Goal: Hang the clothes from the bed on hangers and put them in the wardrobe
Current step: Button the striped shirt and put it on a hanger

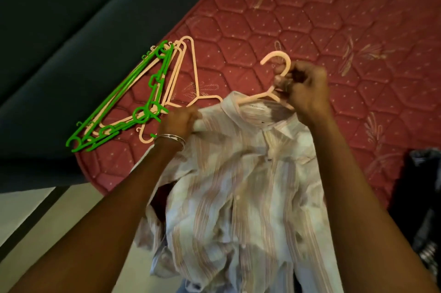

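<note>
A pale striped shirt [238, 185], white with faint pink and tan bands, hangs crumpled at the centre of the view, over the near edge of the bed [334, 30]. A peach plastic hanger [267, 94] sits inside its collar, the hook rising toward 12 o'clock. The right hand [307, 92] has its fingers curled round the hanger's neck just below the hook. The left hand [179, 120], at 9 o'clock from the collar, pinches the shirt's shoulder fabric; a silver bangle [170, 138] circles its wrist.

A small neck label shows a line of print, too blurred to read.

At 10 o'clock a pile of spare hangers [133, 99], green and peach, lies on the red quilted mattress. The shirt's hem is cut off at 6 o'clock. A dark garment [424, 197] at 4 o'clock is partly out of view and hard to identify.
</note>
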